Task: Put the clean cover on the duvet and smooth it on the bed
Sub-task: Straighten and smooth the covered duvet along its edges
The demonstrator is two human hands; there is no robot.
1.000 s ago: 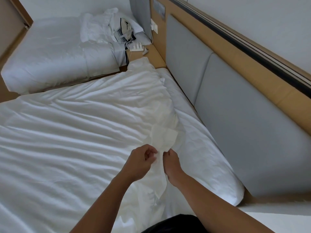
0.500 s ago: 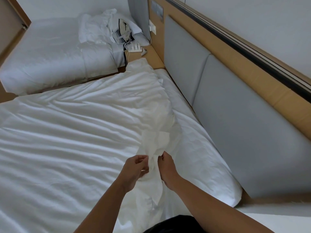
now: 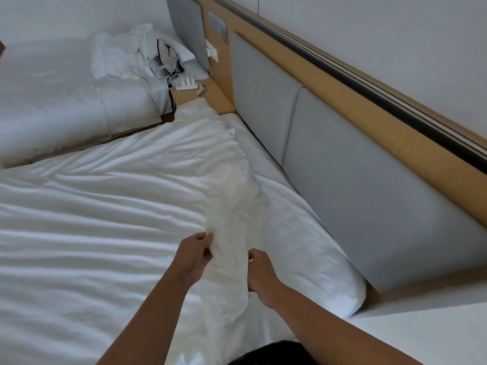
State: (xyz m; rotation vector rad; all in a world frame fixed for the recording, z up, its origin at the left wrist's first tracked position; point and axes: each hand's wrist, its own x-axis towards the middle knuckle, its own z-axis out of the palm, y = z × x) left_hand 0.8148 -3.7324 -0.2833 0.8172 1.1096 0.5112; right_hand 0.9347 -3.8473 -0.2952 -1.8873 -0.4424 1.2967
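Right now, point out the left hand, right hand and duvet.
left hand (image 3: 193, 256): head view, back of the hand.
right hand (image 3: 262, 276): head view, back of the hand.
duvet (image 3: 232, 246): head view, bunched edge gripped between both hands.

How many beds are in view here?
2. The near bed, carrying the duvet, fills the lower left; the far bed sits top left across a gap. None looks hidden.

Both arms stretched forward; left hand (image 3: 194, 256), right hand (image 3: 259, 275) near each other, fingers (image 3: 207, 238) curled, pinching cover (image 3: 232, 233).
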